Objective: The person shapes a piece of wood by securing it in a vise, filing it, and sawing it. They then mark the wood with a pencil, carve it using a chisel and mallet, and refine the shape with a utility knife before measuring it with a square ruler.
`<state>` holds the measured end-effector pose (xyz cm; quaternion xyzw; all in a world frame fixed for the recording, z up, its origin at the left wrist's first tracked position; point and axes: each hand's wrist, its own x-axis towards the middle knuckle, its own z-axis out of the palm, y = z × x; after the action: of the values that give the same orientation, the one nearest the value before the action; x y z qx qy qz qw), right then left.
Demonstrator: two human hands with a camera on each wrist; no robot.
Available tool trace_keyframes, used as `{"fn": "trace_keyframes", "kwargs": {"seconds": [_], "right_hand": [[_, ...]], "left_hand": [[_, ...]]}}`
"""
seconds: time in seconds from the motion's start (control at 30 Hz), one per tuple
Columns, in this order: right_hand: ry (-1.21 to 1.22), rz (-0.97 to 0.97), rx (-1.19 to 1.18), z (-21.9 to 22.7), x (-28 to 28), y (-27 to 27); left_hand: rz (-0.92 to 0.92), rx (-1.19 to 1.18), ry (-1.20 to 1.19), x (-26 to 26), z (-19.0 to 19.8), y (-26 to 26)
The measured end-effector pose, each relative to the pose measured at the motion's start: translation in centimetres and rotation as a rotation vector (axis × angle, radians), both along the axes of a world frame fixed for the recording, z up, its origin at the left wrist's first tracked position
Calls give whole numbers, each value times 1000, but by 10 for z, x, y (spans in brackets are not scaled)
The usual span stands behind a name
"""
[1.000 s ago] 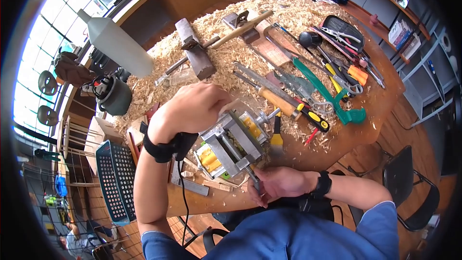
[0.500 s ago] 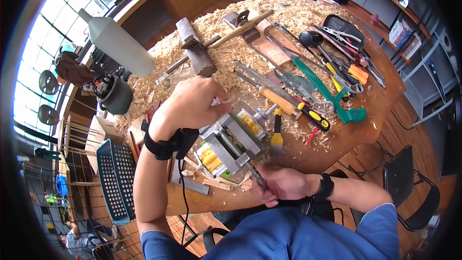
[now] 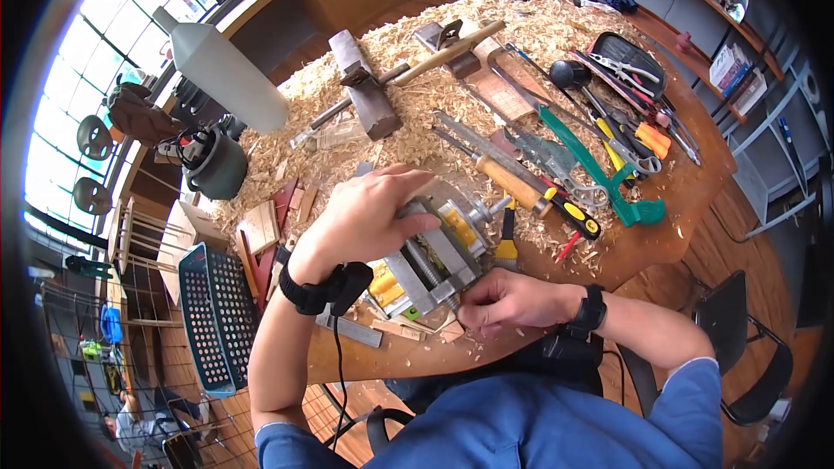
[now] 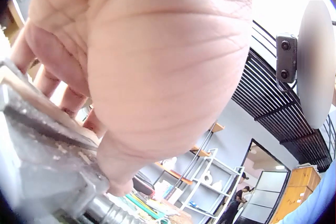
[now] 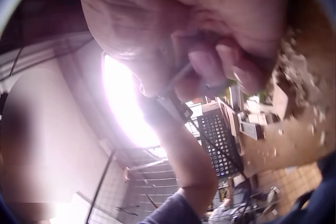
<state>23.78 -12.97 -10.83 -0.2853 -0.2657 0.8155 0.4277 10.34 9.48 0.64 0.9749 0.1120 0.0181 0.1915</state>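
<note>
A metal bench vise [image 3: 434, 265] with yellow parts and an exposed screw stands near the table's front edge. My left hand [image 3: 365, 213] lies over its far-left end, fingers straight, thumb apart from them along the vise. In the left wrist view a thin wooden strip [image 4: 50, 100] shows at the vise jaw, between jaw and fingers; from the head it is hidden under the hand. My right hand [image 3: 512, 302] grips the vise handle at the near end of the screw, its fingers curled and covering most of the handle.
Wood shavings [image 3: 400, 43] cover the table's far part. Wooden planes [image 3: 360, 87], a rasp [image 3: 512, 182], a green-handled saw [image 3: 591, 165] and pliers [image 3: 625, 65] lie beyond the vise. A white bottle [image 3: 226, 74] stands at left, near a perforated basket [image 3: 217, 317]. Wood offcuts [image 3: 404, 330] lie beside the vise.
My left hand's fingers have straightened over the vise and its thumb has spread. My right hand has turned with the handle, moving up close to the vise. The head view has shifted slightly.
</note>
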Motion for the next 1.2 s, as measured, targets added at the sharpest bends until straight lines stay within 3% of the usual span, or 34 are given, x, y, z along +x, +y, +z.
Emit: {"fn": "trace_keyframes", "kwargs": {"seconds": [0.03,0.07,0.13,0.17,0.2,0.27,0.33,0.4,0.43,0.53,0.6,0.63,0.7,0.73,0.8,0.87,0.97,1.0,1.03,1.07,1.13,1.2], "right_hand": [[-376,63,142,15,4,4],[-377,56,143,23,4,5],[-796,1,316,39,4,6],[-957,-34,274,52,3,5],[-961,-31,276,57,1,2],[-1155,-362,491,64,-7,-8],[-1182,-374,456,79,-19,-13],[-1250,-612,690,75,-40,-21],[-1320,-714,972,71,-48,-18],[-1661,-537,1321,64,-74,-14],[-1902,-270,1405,52,-88,-8],[-1965,-188,1425,51,-91,-7],[-1930,-153,1457,47,-95,-9],[-1897,-114,1473,46,-93,-8],[-1831,-116,1499,49,-82,-8],[-1500,-475,1503,61,-63,-3],[-1453,-907,1327,94,-27,0],[-1423,-1032,1166,102,-19,4],[-1435,-1098,1044,114,-10,7],[-1378,-1109,844,127,-8,5],[-1253,-1015,833,121,4,13],[-1291,-968,931,105,22,15]], "left_hand": [[-4,-30,14,2,1,-1],[-10,-27,14,2,1,0],[-23,-53,-45,3,-1,-1],[-22,-53,-51,4,0,0],[48,-129,5,7,0,0],[118,-206,65,12,0,1],[214,-289,98,13,-1,2],[173,-267,27,10,-5,5],[130,-244,-46,10,-5,5],[103,-130,-214,6,4,-3],[55,-114,-291,3,9,-8],[92,-278,-390,0,14,-12],[89,-621,-542,-4,22,-14],[81,-865,-507,-12,30,-16],[153,-996,-447,-20,44,-27],[114,-1256,-378,-30,42,-29],[111,-1237,-280,-40,35,-40],[98,-1012,-285,-38,35,-46],[56,-931,-283,-38,35,-49],[13,-847,-279,-37,35,-52],[3,-869,-265,-36,33,-55],[-115,-610,-421,-34,25,-52]]}}
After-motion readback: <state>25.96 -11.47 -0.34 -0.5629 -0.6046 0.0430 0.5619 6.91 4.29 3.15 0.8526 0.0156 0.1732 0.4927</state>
